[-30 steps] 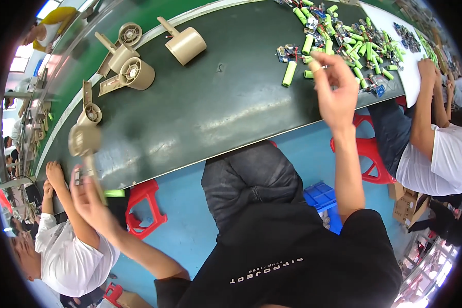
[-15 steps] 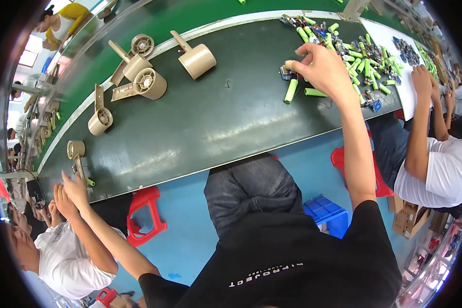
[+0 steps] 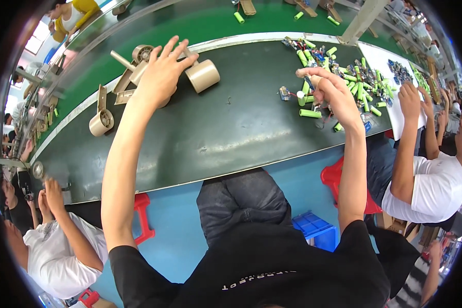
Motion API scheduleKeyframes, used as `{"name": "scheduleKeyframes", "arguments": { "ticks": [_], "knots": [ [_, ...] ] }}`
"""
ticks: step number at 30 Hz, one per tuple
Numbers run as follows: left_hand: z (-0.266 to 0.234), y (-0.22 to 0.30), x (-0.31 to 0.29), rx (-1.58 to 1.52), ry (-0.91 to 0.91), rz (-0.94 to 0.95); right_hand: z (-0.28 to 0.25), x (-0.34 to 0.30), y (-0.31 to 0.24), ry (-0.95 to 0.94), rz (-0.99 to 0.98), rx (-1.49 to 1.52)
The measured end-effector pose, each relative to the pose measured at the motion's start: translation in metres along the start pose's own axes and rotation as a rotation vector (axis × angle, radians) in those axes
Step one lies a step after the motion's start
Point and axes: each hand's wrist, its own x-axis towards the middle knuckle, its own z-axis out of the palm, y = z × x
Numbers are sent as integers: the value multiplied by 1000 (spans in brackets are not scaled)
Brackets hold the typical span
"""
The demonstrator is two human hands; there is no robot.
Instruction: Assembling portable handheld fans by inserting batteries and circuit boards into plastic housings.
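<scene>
My left hand (image 3: 161, 74) is over the beige fan housings at the back left, fingers spread, nothing gripped. It partly covers one housing and reaches beside the handle of a beige cylindrical housing (image 3: 204, 76). My right hand (image 3: 339, 97) is at the near left side of the battery pile, fingers bent around a green battery cell (image 3: 306, 86) tilted on end. Its contact with the cell is partly hidden. Red wires run from that cell to a small blue circuit board (image 3: 285, 93). Another green cell (image 3: 310, 113) lies just below these fingers.
A heap of green cells and boards (image 3: 364, 84) covers the right of the dark worktable (image 3: 231, 128). A beige housing (image 3: 101, 122) lies farther left. Co-workers' hands are at both ends, the right one by a white board (image 3: 380, 56). A metal post (image 3: 364, 23) rises behind.
My left hand has swung from the far-left end of the table up to the housings. The cell by my right hand has tipped up from lying flat. The whole view has shifted slightly.
</scene>
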Motion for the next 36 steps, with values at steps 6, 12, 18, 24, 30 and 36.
{"name": "scheduleKeyframes", "arguments": {
  "ticks": [6, 12, 18, 24, 30, 36],
  "knots": [
    [-2, -7, 23, -52, 65, 136, -12, -5, -8, 55, -146, 259],
    [-48, 59, -4, -466, 33, -266, 2, -6, -13, 98, -60, 386],
    [-48, 130, -38, -1463, -286, -899, 36, -18, -27, -55, -75, 510],
    [-82, 147, -58, -822, 24, -864, 75, -36, -38, -148, -99, 475],
    [-120, 154, -79, -1926, 447, -520, 122, -42, -41, -279, -163, 721],
    [-105, 139, -93, -1782, 503, -629, 139, -37, -47, -183, -237, 592]
  ]
}}
